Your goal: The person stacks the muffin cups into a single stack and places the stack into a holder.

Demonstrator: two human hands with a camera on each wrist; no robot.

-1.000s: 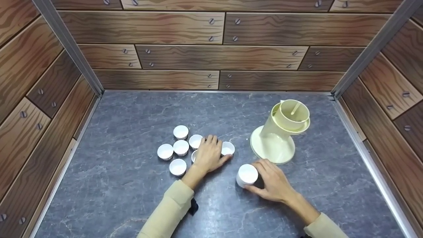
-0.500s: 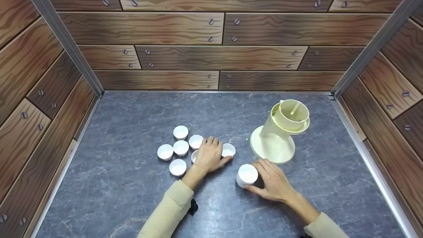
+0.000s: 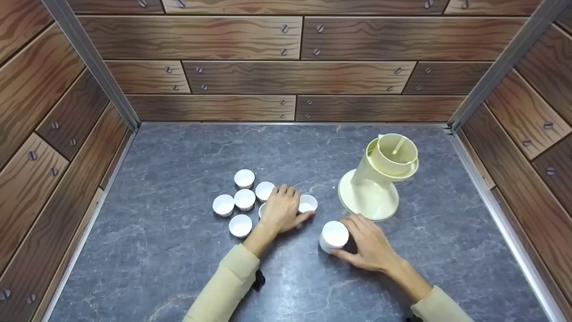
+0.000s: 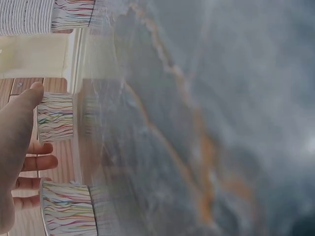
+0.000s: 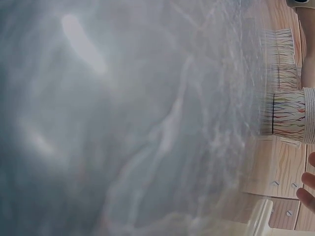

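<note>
White paper baking cups with coloured stripes [image 3: 244, 200] stand upright on the grey marbled table, several in a cluster. My left hand [image 3: 281, 212] reaches over the cluster's right side, partly hiding one cup [image 3: 262, 210]. Its thumb and fingers pinch a separate baking cup [image 3: 308, 204], whose striped side [image 4: 55, 118] shows between them in the left wrist view. My right hand [image 3: 371, 246] grips a stack of baking cups [image 3: 334, 237], thumb in front and fingers behind. The stacked rims [image 5: 309, 115] show in the right wrist view, with fingertips [image 5: 307, 179] nearby.
Behind the right hand stands a pale yellow plastic holder [image 3: 373, 201] with a round base and a wide open tube on top. Wood-patterned walls [image 3: 250, 76] enclose the table at the back and sides, with metal edging [image 3: 505, 228] along the right.
The cup at my left hand shifts very slightly toward me, with the hand barely moving. My right hand and the stack stay in place.
</note>
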